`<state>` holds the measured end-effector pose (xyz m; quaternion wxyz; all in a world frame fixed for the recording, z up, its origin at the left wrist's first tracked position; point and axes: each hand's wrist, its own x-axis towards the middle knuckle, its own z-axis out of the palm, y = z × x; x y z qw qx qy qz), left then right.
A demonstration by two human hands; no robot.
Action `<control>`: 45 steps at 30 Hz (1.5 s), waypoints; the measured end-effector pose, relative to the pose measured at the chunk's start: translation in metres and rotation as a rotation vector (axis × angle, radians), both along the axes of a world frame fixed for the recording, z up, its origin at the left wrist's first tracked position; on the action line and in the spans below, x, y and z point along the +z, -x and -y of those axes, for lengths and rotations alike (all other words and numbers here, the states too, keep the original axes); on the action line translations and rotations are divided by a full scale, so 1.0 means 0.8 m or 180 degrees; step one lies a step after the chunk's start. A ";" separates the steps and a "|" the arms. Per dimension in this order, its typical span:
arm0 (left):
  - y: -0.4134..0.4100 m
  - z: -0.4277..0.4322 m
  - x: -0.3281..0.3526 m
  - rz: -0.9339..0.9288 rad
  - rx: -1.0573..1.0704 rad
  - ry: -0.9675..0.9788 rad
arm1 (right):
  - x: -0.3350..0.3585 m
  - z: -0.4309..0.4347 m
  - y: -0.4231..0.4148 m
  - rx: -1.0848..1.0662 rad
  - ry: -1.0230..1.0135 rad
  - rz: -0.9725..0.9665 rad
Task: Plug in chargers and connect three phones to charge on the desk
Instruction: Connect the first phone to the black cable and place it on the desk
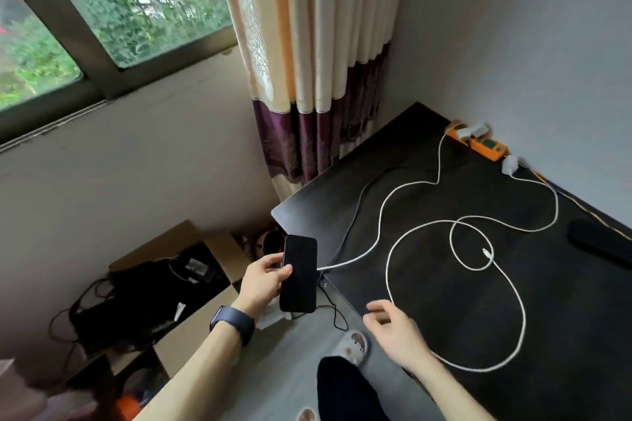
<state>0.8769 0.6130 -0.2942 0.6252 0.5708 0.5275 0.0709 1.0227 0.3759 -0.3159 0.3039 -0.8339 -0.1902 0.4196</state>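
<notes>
My left hand [265,278] grips a black phone [301,275] by its left edge, just off the near left corner of the black desk [427,301]. A white cable [379,229] meets the phone's right side and runs back to a white charger in the orange power strip [478,143] by the wall. A second white charger [510,164] lies beside the strip; its long cable [513,301] loops over the desk, with its free plug end [487,252] lying loose. My right hand [396,328] hovers open at the desk's near edge, holding nothing.
A dark oblong object [598,244] lies at the desk's right side. An open cardboard box [164,290] full of black cables stands on the floor to the left. A curtain [314,61] hangs behind the desk corner, under a window [102,10].
</notes>
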 end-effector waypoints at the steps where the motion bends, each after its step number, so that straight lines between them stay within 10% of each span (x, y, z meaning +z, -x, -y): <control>1: -0.010 -0.014 -0.008 -0.0080 -0.0042 -0.0059 | -0.005 -0.014 -0.007 0.0130 0.0039 0.0127; 15: -0.176 -0.168 -0.099 -0.1076 -0.0728 -0.0124 | -0.087 -0.183 -0.072 0.2023 0.0809 0.1084; 30: -0.218 -0.184 -0.135 -0.1444 -0.2889 -0.1825 | -0.108 -0.173 -0.048 0.0229 0.1171 0.0944; 45: -0.220 -0.183 -0.139 -0.1597 -0.3182 -0.2010 | -0.108 -0.143 -0.032 -0.0545 0.1241 0.0997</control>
